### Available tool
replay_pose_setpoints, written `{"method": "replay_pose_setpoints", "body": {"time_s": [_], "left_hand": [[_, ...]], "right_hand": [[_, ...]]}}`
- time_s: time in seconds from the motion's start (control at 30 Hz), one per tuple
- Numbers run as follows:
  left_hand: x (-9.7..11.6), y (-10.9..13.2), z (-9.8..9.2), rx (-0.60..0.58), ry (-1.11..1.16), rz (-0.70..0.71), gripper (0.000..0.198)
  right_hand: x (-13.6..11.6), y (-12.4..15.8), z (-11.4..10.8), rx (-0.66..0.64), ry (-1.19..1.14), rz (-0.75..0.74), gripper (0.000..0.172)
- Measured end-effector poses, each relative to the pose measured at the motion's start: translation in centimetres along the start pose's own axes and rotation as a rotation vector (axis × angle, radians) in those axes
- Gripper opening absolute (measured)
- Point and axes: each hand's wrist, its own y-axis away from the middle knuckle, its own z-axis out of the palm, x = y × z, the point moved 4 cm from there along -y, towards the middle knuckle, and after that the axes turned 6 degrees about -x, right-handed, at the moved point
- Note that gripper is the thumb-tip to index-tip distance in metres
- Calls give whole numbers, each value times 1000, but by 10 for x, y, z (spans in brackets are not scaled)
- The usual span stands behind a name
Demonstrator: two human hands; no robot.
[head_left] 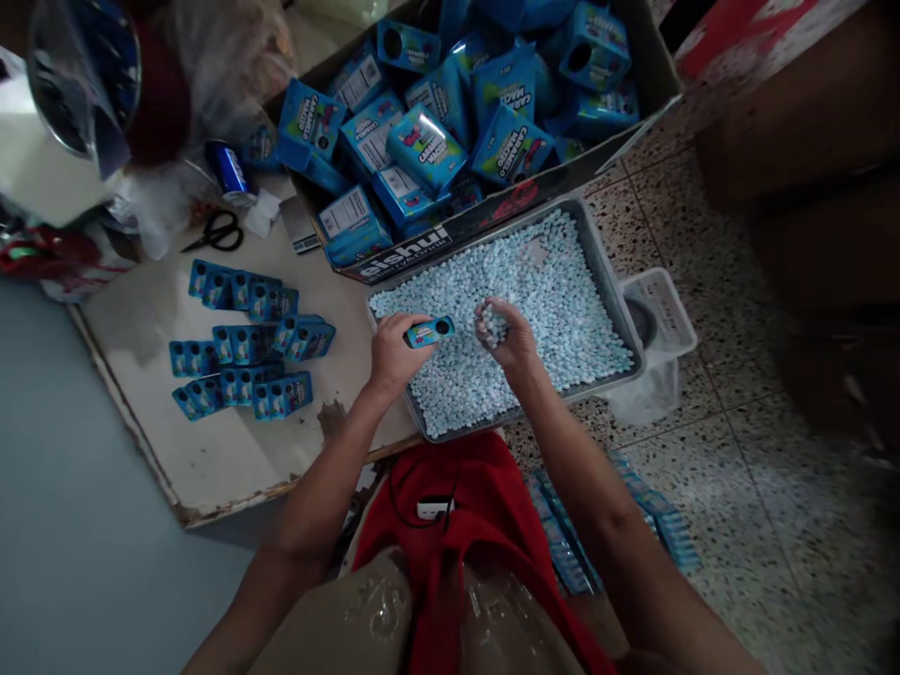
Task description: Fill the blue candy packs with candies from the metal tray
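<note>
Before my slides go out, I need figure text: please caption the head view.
At a gray tray of pale-blue pieces, the left hand holds a blue box, the right hand more pieces.

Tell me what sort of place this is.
Probably a small, makeshift packing workspace, perhaps for sweets: a tray filled with pale blue pieces, a carton piled with printed blue boxes, and other blue packs grouped on a worn table.

Hands (396,354): two. Held packet (426,333): one. Tray (614,281): one. Carton (468,225): one. Scissors (211,235): one pair. Can (230,172): one.
</note>
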Motion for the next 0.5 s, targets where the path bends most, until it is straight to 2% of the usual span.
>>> {"method": "replay_pose_setpoints", "body": {"time_s": [0.07,0.13,0.27,0.43,0.5], "left_hand": [[11,-3,4,-37,-54,22,36],[21,-7,8,-71,-74,45,38],[37,-13,12,-89,-67,79,37],[49,-17,18,-83,-87,110,35],[52,-15,22,-48,-79,123,34]], "right_hand": [[-13,17,17,-50,-241,-75,35],[-27,32,34,-76,-301,-200,35],[-51,49,55,-79,-180,-406,43],[-63,51,57,-122,-118,-561,43],[-65,52,59,-115,-95,-594,47]]}}
